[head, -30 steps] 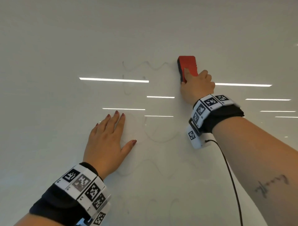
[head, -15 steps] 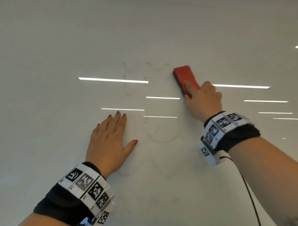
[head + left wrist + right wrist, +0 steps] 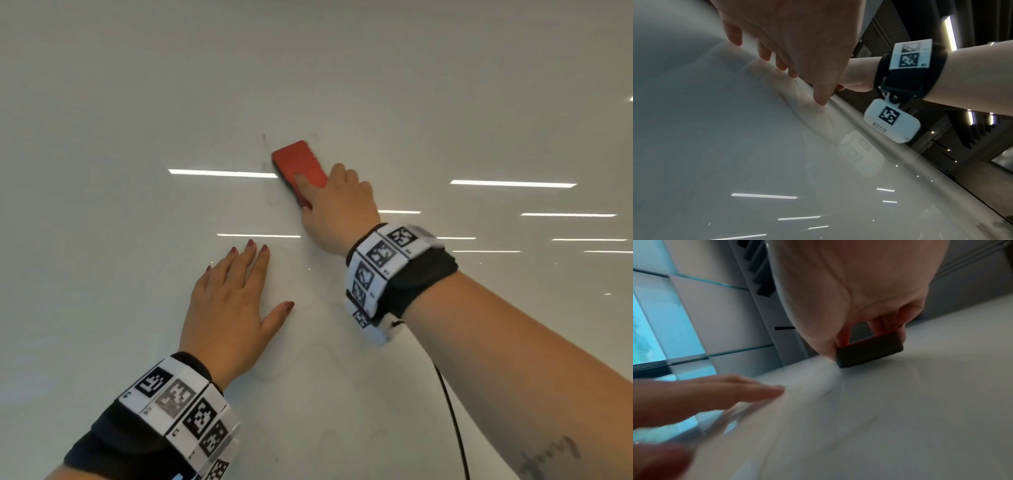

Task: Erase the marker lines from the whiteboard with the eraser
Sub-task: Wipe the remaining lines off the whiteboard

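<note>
My right hand (image 3: 337, 202) grips a red eraser (image 3: 294, 161) with a dark felt base (image 3: 869, 352), pressed flat on the glossy whiteboard (image 3: 102, 240). The eraser sits tilted, its far end pointing up-left. Faint marker lines show just left of it (image 3: 264, 150) and as wavy traces lower down (image 3: 329, 353). My left hand (image 3: 229, 305) lies flat on the board below and left of the eraser, fingers straight, thumb spread to the right. In the left wrist view that left hand (image 3: 793, 48) has its fingertips touching the board.
Ceiling lights reflect as bright bars on the board (image 3: 512, 184). A black cable (image 3: 452, 421) hangs from my right wrist band down the board. The board's right edge (image 3: 941, 178) shows in the left wrist view; a window (image 3: 653, 331) lies beyond the board.
My right hand has swept the eraser leftward and slightly down across the top wavy line, which no longer shows there. The left hand has stayed flat in place.
</note>
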